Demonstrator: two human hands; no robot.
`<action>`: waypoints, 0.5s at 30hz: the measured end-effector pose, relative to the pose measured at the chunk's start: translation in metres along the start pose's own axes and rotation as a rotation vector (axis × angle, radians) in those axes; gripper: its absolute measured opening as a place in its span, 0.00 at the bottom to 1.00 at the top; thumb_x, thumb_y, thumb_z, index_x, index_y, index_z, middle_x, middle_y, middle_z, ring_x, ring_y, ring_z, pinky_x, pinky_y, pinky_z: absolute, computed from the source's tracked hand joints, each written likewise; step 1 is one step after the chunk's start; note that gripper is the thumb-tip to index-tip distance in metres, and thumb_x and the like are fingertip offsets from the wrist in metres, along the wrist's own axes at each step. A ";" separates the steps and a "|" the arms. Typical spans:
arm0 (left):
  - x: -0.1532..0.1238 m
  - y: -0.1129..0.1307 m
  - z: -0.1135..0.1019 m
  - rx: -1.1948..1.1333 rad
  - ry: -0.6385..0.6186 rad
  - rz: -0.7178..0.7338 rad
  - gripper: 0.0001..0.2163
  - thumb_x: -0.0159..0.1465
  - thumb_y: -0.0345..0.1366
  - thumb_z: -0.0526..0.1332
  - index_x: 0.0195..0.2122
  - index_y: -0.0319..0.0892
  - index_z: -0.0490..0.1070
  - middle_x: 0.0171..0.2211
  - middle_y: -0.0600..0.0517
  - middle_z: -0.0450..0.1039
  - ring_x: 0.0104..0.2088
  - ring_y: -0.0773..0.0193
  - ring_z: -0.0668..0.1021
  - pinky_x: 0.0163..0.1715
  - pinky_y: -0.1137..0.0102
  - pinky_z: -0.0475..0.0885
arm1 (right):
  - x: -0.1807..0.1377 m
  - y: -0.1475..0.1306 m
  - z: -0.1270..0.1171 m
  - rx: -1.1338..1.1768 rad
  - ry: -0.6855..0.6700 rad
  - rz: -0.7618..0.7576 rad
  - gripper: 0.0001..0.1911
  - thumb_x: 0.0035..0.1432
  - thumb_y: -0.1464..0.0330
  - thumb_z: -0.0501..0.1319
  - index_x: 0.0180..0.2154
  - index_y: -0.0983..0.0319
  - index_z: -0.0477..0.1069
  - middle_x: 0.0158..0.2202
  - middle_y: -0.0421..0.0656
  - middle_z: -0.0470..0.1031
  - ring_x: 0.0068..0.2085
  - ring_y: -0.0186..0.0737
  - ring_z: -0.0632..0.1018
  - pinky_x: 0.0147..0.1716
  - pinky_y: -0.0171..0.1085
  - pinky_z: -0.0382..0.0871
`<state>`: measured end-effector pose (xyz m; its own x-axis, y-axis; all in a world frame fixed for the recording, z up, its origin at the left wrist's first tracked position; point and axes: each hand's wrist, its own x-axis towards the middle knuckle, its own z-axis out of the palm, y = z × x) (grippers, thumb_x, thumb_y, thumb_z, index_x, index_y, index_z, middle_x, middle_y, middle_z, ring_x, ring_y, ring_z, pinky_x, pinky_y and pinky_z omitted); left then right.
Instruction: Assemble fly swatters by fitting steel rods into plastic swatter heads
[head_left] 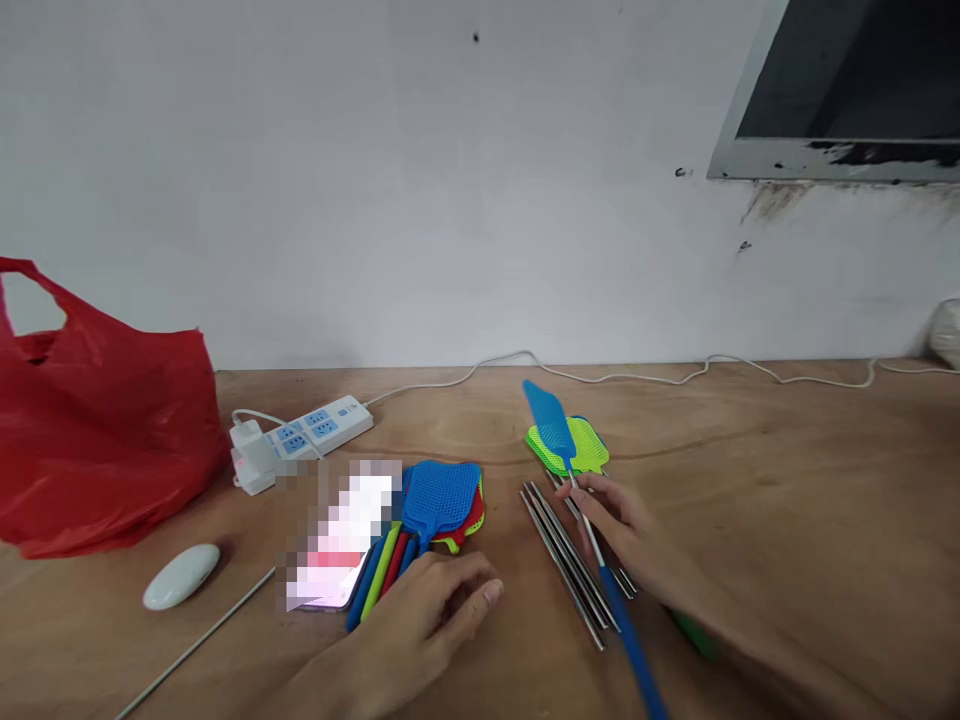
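A blue fly swatter (550, 420) is pinched by its metal shaft between the thumb and fingers of my right hand (619, 525). Its mesh head tilts up and away, and its blue handle points down toward me. Behind it lie finished-looking swatters with a yellow-green head (589, 445) on top. Bare metal rods (566, 560) rest left of that hand. My left hand (420, 625) sits on the table with loosely curled fingers, thumb apart, holding nothing visible. Just beyond it are stacked mesh heads, a blue head (441, 495) uppermost, and several coloured handles (382, 570).
A lit phone (352, 540), partly blurred out, lies by the handles. Farther left are a white power strip (322, 425) with a plugged-in charger, a white oval object (181, 577) and a red plastic bag (105, 430). A thin cable (637, 378) runs along the wall.
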<state>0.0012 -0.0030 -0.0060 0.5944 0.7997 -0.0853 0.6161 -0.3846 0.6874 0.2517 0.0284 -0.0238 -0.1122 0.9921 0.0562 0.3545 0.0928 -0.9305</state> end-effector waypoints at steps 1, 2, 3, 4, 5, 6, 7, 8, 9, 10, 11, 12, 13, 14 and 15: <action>0.002 -0.002 -0.002 0.018 0.017 0.003 0.17 0.74 0.46 0.47 0.32 0.44 0.67 0.27 0.55 0.70 0.30 0.64 0.71 0.31 0.70 0.61 | 0.004 0.002 -0.005 -0.244 0.043 -0.069 0.19 0.67 0.56 0.49 0.38 0.62 0.72 0.23 0.40 0.73 0.25 0.40 0.74 0.24 0.35 0.62; 0.004 -0.004 -0.003 0.036 0.032 0.006 0.16 0.73 0.45 0.48 0.33 0.44 0.67 0.27 0.56 0.69 0.29 0.64 0.71 0.31 0.70 0.60 | 0.008 0.005 -0.009 -0.517 0.069 -0.094 0.17 0.68 0.60 0.48 0.37 0.62 0.72 0.26 0.43 0.75 0.27 0.42 0.76 0.26 0.36 0.61; 0.006 -0.006 -0.004 0.055 0.046 0.012 0.15 0.73 0.44 0.48 0.34 0.44 0.68 0.27 0.56 0.69 0.29 0.64 0.70 0.31 0.71 0.60 | 0.011 0.007 -0.012 -0.765 0.097 -0.092 0.16 0.68 0.64 0.48 0.37 0.62 0.72 0.28 0.45 0.77 0.29 0.44 0.77 0.27 0.37 0.60; 0.008 -0.007 -0.004 0.072 0.056 0.022 0.15 0.73 0.43 0.48 0.34 0.44 0.68 0.27 0.56 0.69 0.29 0.64 0.70 0.30 0.71 0.60 | 0.014 0.010 -0.013 -0.952 0.111 -0.076 0.15 0.68 0.67 0.48 0.38 0.62 0.72 0.30 0.48 0.78 0.31 0.47 0.78 0.27 0.38 0.58; 0.010 -0.009 -0.003 0.087 0.064 0.034 0.14 0.73 0.42 0.48 0.33 0.44 0.68 0.27 0.56 0.68 0.28 0.65 0.69 0.30 0.71 0.59 | 0.016 0.012 -0.014 -1.072 0.118 -0.051 0.15 0.68 0.69 0.48 0.39 0.63 0.73 0.31 0.50 0.79 0.31 0.49 0.79 0.26 0.39 0.56; 0.011 -0.011 -0.002 0.100 0.070 0.046 0.14 0.73 0.42 0.48 0.33 0.44 0.67 0.26 0.56 0.67 0.27 0.65 0.69 0.29 0.71 0.59 | 0.017 0.015 -0.014 -1.137 0.122 -0.029 0.14 0.67 0.70 0.49 0.40 0.63 0.73 0.31 0.51 0.79 0.31 0.51 0.79 0.25 0.39 0.55; 0.013 -0.012 -0.001 0.111 0.075 0.057 0.14 0.72 0.41 0.48 0.32 0.44 0.66 0.25 0.57 0.66 0.27 0.65 0.68 0.29 0.71 0.58 | 0.018 0.016 -0.013 -1.162 0.122 -0.016 0.14 0.67 0.71 0.49 0.40 0.64 0.73 0.30 0.52 0.80 0.31 0.53 0.80 0.25 0.39 0.53; 0.013 -0.014 0.000 0.122 0.081 0.065 0.14 0.72 0.40 0.48 0.31 0.44 0.66 0.25 0.57 0.66 0.26 0.65 0.68 0.28 0.71 0.57 | 0.019 0.018 -0.013 -1.172 0.125 -0.010 0.13 0.66 0.72 0.50 0.39 0.65 0.73 0.30 0.53 0.79 0.31 0.54 0.80 0.24 0.39 0.52; 0.014 -0.016 0.001 0.132 0.086 0.072 0.14 0.72 0.40 0.48 0.31 0.44 0.65 0.24 0.57 0.65 0.26 0.66 0.68 0.28 0.70 0.57 | 0.019 0.018 -0.012 -1.191 0.126 -0.005 0.12 0.66 0.72 0.50 0.39 0.65 0.73 0.29 0.53 0.79 0.31 0.54 0.80 0.24 0.39 0.52; 0.014 -0.017 0.001 0.140 0.091 0.078 0.14 0.72 0.40 0.48 0.30 0.44 0.65 0.24 0.57 0.65 0.26 0.66 0.67 0.28 0.70 0.56 | 0.019 0.018 -0.012 -1.210 0.128 -0.002 0.12 0.66 0.72 0.51 0.39 0.65 0.73 0.29 0.53 0.79 0.31 0.55 0.80 0.23 0.39 0.52; 0.013 -0.019 0.001 0.144 0.096 0.083 0.14 0.73 0.40 0.48 0.30 0.44 0.65 0.24 0.57 0.65 0.25 0.66 0.67 0.27 0.70 0.56 | 0.018 0.017 -0.013 -1.223 0.128 -0.001 0.11 0.66 0.73 0.51 0.39 0.65 0.73 0.30 0.53 0.79 0.31 0.54 0.80 0.24 0.39 0.52; 0.012 -0.020 0.001 0.146 0.102 0.085 0.14 0.73 0.39 0.48 0.30 0.44 0.64 0.24 0.57 0.65 0.25 0.66 0.67 0.27 0.70 0.56 | 0.018 0.016 -0.013 -1.235 0.131 -0.006 0.11 0.65 0.73 0.52 0.40 0.65 0.73 0.33 0.53 0.79 0.33 0.54 0.81 0.24 0.39 0.53; 0.012 -0.020 0.000 0.147 0.106 0.086 0.14 0.73 0.39 0.48 0.30 0.44 0.64 0.24 0.57 0.64 0.25 0.66 0.67 0.26 0.70 0.56 | 0.017 0.015 -0.014 -1.250 0.135 -0.018 0.10 0.65 0.73 0.52 0.41 0.64 0.72 0.36 0.53 0.79 0.35 0.54 0.81 0.24 0.39 0.54; 0.011 -0.021 0.000 0.149 0.109 0.086 0.14 0.73 0.39 0.48 0.30 0.44 0.65 0.24 0.57 0.65 0.25 0.66 0.67 0.26 0.70 0.55 | 0.016 0.014 -0.016 -1.267 0.143 -0.034 0.10 0.65 0.72 0.52 0.41 0.64 0.72 0.39 0.53 0.78 0.38 0.54 0.80 0.24 0.39 0.56; 0.010 -0.022 -0.001 0.154 0.114 0.085 0.14 0.73 0.39 0.48 0.31 0.44 0.65 0.24 0.57 0.65 0.25 0.66 0.67 0.26 0.70 0.56 | 0.015 0.013 -0.017 -1.285 0.155 -0.048 0.10 0.65 0.71 0.53 0.43 0.63 0.72 0.42 0.53 0.77 0.40 0.55 0.80 0.25 0.38 0.57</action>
<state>-0.0069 0.0139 -0.0209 0.5908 0.8049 0.0560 0.6434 -0.5118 0.5693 0.2703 0.0463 -0.0294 -0.0722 0.9770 0.2009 0.9951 0.0567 0.0816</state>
